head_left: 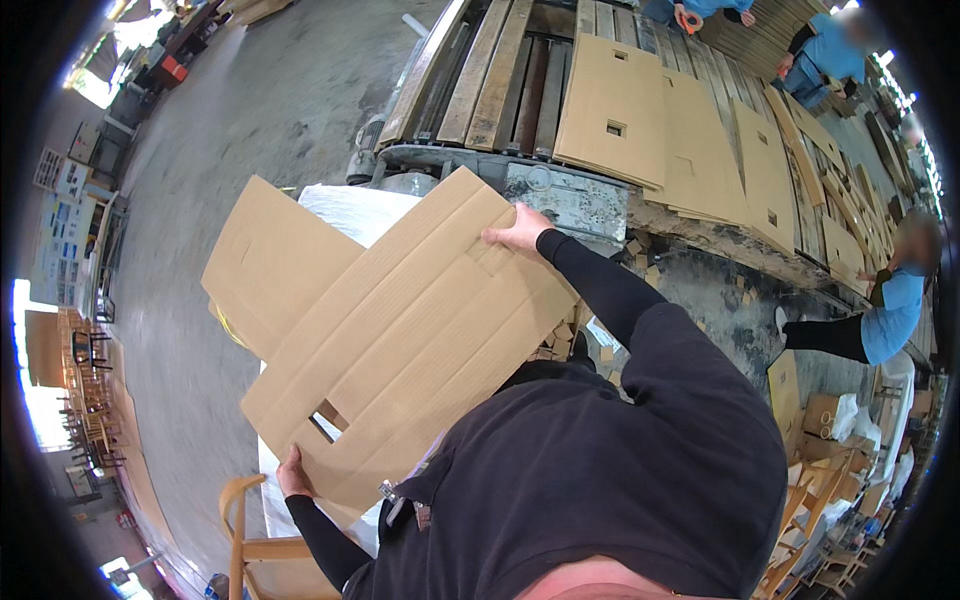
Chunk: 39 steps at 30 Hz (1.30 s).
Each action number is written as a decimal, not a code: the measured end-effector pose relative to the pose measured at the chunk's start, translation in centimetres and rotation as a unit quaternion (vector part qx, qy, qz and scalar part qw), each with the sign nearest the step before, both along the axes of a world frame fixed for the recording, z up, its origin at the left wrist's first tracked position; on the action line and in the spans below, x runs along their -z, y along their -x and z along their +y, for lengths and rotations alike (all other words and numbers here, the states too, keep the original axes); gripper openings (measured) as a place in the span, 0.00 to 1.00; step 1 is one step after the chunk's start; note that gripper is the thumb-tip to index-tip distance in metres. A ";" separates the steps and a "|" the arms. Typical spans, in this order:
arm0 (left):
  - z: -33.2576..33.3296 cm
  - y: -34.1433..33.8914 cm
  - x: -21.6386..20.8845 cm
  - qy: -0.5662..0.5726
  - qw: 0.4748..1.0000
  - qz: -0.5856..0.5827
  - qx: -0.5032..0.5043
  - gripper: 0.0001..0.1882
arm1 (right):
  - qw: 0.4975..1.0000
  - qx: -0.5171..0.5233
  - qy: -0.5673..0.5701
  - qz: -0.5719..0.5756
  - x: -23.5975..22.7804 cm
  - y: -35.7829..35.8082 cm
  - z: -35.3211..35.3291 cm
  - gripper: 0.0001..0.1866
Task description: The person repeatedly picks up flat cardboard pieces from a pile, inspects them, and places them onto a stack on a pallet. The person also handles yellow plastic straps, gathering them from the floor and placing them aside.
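A large flat sheet of brown cardboard (400, 340) is held tilted in front of my body, with long crease lines and a rectangular cut-out near its lower left end. My left hand (296, 473) grips its lower left edge beside that cut-out. At the far right corner, my right hand (518, 230) is closed round the edge, thumb on the upper face. Partly hidden under the sheet lies another cardboard piece (275, 260), resting over a surface covered in white wrapping (355, 207). A yellow strap (228, 326) shows at its left edge.
Ahead stands a roller conveyor (490, 75) with stacked cardboard sheets (610, 110) along it. Co-workers in blue shirts (885, 315) are at its far side and right end. A wooden chair (240, 530) stands near my left arm. Cardboard scraps (555, 345) lie on the floor.
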<state>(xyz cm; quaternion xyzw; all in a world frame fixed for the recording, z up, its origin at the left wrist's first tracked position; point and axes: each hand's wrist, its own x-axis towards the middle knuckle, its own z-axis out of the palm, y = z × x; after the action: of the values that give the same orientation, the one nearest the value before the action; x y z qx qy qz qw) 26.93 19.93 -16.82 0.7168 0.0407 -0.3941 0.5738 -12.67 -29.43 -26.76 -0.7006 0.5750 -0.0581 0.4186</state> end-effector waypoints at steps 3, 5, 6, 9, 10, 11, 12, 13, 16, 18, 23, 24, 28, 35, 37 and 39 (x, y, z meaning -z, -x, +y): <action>-0.2 -0.2 0.1 0.002 1.000 -0.012 -0.014 0.22 | 0.998 -0.058 0.011 0.000 -0.5 0.2 -0.1 0.71; -0.1 -0.4 0.1 0.001 1.000 -0.027 0.002 0.21 | 0.994 -0.089 -0.010 0.059 -0.3 0.2 0.1 0.73; 0.0 -0.5 0.2 0.005 0.999 -0.033 0.017 0.21 | 0.995 -0.081 -0.005 0.051 -0.1 0.2 0.3 0.70; 0.1 -0.7 0.3 -0.002 0.999 -0.052 -0.003 0.20 | 0.992 -0.042 -0.010 0.120 0.5 -0.5 1.2 0.61; 0.2 -0.7 0.3 -0.031 0.997 -0.057 -0.040 0.20 | 0.987 -0.013 0.012 0.161 0.7 -0.7 1.8 0.58; 0.0 -0.7 0.4 -0.035 0.993 -0.087 -0.067 0.20 | 0.976 0.020 0.019 0.217 0.9 -1.1 2.2 0.55; 0.0 -0.8 0.3 0.001 0.994 -0.103 -0.041 0.20 | 0.978 0.020 0.024 0.207 1.0 -1.3 2.5 0.53; -0.1 -0.9 0.3 0.015 0.993 -0.109 -0.032 0.20 | 0.977 0.022 0.016 0.213 0.9 -1.3 2.4 0.51; -0.2 -1.2 0.2 0.042 0.994 -0.085 -0.047 0.22 | 0.985 -0.007 -0.029 0.169 0.7 -0.9 1.7 0.54; 0.0 -1.4 0.2 0.047 0.996 -0.067 -0.048 0.23 | 0.994 -0.006 -0.068 0.088 0.3 -0.3 0.5 0.56; 0.0 -1.3 1.0 -0.008 0.997 -0.044 -0.067 0.22 | 0.985 -0.021 0.000 0.173 0.5 -0.6 0.9 0.51; 0.0 -1.2 1.1 0.031 0.997 -0.053 -0.044 0.22 | 0.981 -0.004 0.016 0.195 0.6 -1.1 1.6 0.50; -0.1 -0.5 0.5 0.031 0.998 -0.045 -0.021 0.22 | 0.974 0.037 0.040 0.218 -0.1 -1.2 2.7 0.46; -0.8 0.3 -3.2 0.162 0.977 0.056 0.130 0.26 | 0.989 0.065 0.070 0.116 -4.1 4.5 -0.4 0.44; -3.1 1.1 -3.5 0.196 0.949 0.101 0.224 0.29 | 0.986 0.085 0.081 0.120 -5.4 7.0 -2.5 0.44; -6.9 2.6 -3.2 0.208 0.957 0.064 0.192 0.31 | 0.984 0.105 0.111 0.097 -6.3 10.0 -4.4 0.45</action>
<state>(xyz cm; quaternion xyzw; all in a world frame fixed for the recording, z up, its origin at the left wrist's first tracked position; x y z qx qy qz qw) 24.37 13.04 -13.66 0.5493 -0.1435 -0.5416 0.6200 -22.68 -33.88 -20.43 -0.6806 0.6733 -0.0969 0.2723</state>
